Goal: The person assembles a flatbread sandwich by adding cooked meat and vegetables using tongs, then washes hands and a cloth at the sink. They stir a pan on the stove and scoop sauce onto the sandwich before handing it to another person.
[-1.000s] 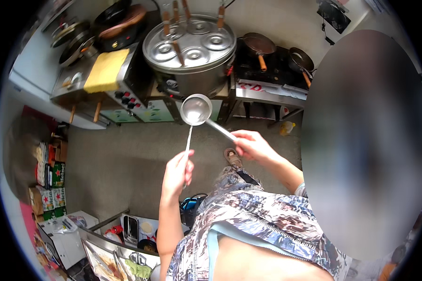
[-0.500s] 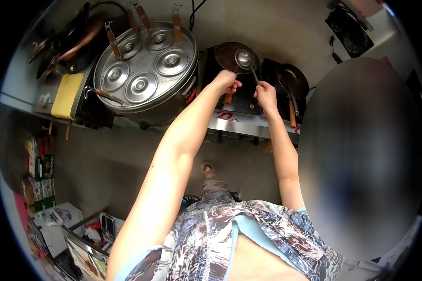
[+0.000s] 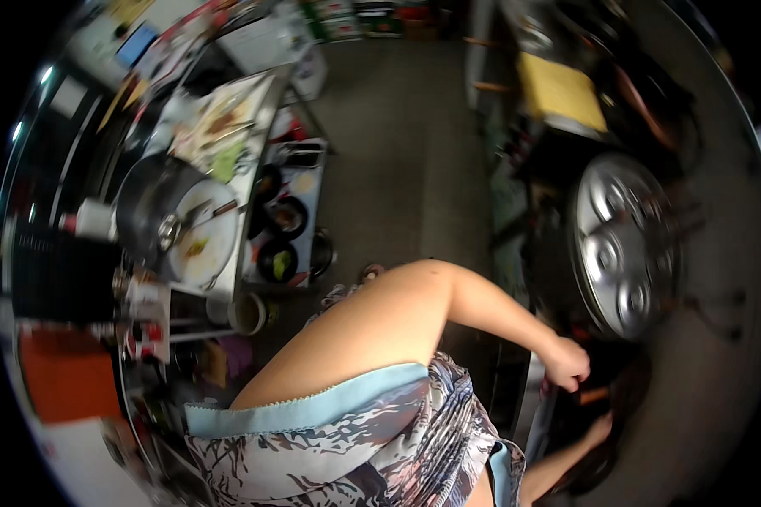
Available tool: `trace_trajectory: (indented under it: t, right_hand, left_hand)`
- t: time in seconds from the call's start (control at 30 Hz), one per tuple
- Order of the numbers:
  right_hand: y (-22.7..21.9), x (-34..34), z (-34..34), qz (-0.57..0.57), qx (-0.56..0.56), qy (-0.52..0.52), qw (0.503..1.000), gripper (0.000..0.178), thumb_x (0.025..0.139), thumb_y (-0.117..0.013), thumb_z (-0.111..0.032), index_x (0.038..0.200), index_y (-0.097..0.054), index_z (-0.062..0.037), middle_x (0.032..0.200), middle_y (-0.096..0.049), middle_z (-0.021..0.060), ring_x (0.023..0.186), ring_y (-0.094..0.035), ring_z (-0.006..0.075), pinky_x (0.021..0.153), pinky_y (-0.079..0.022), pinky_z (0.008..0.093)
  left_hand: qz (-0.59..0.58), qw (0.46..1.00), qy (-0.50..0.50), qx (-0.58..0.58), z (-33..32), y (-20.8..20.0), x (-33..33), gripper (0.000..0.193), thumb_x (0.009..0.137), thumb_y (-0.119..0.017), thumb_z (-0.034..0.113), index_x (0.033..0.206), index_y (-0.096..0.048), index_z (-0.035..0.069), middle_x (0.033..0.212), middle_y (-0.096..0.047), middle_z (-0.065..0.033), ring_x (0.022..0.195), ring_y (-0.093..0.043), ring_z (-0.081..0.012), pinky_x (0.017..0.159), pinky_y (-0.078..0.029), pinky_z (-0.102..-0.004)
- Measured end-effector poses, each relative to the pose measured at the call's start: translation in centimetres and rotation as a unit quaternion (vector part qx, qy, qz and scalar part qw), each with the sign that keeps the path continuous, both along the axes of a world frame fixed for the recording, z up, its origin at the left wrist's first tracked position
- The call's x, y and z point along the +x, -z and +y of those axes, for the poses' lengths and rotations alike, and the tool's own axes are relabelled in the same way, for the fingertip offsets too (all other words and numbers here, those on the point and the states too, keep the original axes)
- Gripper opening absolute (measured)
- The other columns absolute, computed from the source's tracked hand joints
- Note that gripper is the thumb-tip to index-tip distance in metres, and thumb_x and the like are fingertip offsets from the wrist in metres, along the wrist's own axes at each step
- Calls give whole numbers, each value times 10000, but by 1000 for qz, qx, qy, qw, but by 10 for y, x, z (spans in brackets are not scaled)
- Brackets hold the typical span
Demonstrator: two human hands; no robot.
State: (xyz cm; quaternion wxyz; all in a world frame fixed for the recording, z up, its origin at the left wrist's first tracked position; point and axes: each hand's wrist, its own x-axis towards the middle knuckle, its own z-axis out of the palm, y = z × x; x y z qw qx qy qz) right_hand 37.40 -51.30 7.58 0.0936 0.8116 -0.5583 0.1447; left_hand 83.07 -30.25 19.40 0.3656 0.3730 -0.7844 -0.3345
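Observation:
My left hand [image 3: 566, 365] is curled closed over the stove's front edge, beside an orange-brown wooden handle [image 3: 594, 395]. Whatever lies inside its fingers is hidden. Lower down, my right hand [image 3: 600, 428] is smeared by motion next to a dark pan [image 3: 632, 384]; the ladle cannot be made out. A large round steel cooker [image 3: 604, 291] stands beyond my left hand, with several domed lids on its top and wooden-handled tools around its rim.
A yellow cloth [image 3: 560, 93] hangs by the far stove. Across the aisle floor [image 3: 389, 160], a steel table [image 3: 266, 93] bears a grey pot [image 3: 148, 215] and a white tray [image 3: 227, 232]. Below it, a shelf holds dark bowls [image 3: 277, 260]. A bucket [image 3: 247, 313] stands underneath.
The view has swung left, bringing the worktable and aisle in and shifting the stove to the right edge. The ladle, earlier held in my right hand over the pan, no longer shows clearly.

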Motion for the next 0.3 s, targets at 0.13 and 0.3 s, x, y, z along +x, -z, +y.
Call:
trace_trajectory:
  t: [0.13, 0.3]
  right_hand:
    - [-69, 123, 12, 61, -133, 249, 957, 379, 877, -588, -388, 1093, -684, -91, 1045, -648, 253, 931, -647, 369, 843, -513, 459]
    - [-201, 503, 237, -373, -376, -160, 833, 280, 995, -446, -197, 1025, -591, 40, 928, -583, 176, 788, -567, 300, 736, -459, 404]
  left_hand:
    - [-3, 965, -238, 110, 129, 50, 174, 278, 859, -566, 272, 984, -658, 41, 947, -661, -172, 922, -618, -347, 769, -493, -446]
    - [58, 765, -627, 135, 311, 99, 346, 276, 888, -599, 259, 1059, -646, 47, 1027, -668, -160, 929, -649, -285, 802, -514, -384]
